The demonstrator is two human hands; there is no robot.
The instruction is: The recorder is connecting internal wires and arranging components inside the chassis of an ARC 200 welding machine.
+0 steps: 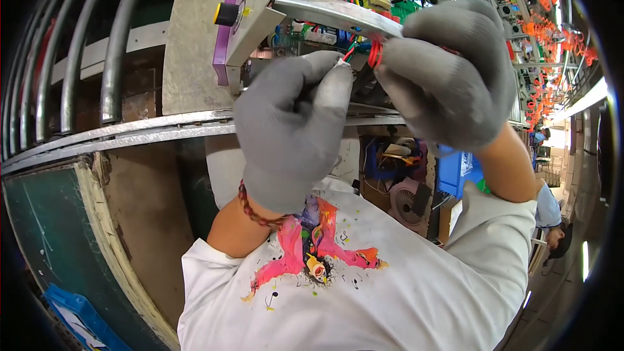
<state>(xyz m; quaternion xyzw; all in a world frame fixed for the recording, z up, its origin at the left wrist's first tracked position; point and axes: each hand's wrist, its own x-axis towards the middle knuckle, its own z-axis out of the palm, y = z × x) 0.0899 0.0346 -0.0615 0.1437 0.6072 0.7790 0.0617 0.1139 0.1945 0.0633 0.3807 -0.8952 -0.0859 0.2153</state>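
Note:
Both hands wear grey gloves. My left hand (289, 127) pinches a small white connector (342, 63) between thumb and forefinger, and a twisted red and green wire (351, 49) leads up from it. To its right, my right hand (458, 71) has its fingers curled against a bundle of red wires (375, 54); its fingertips are partly hidden. Just beyond the hands is an open metal chassis (338, 14) holding circuit boards (396, 0) and coloured wires. A purple front panel (223, 45) with a black knob (226, 14) forms its left side.
Metal rollers (81, 45) lie at the left, behind a metal rail (117, 131) along the bench edge. Below the bench are a small fan (406, 200) and a blue bin (455, 172). Orange coiled hoses (543, 32) hang at right. Another person (552, 221) is at far right.

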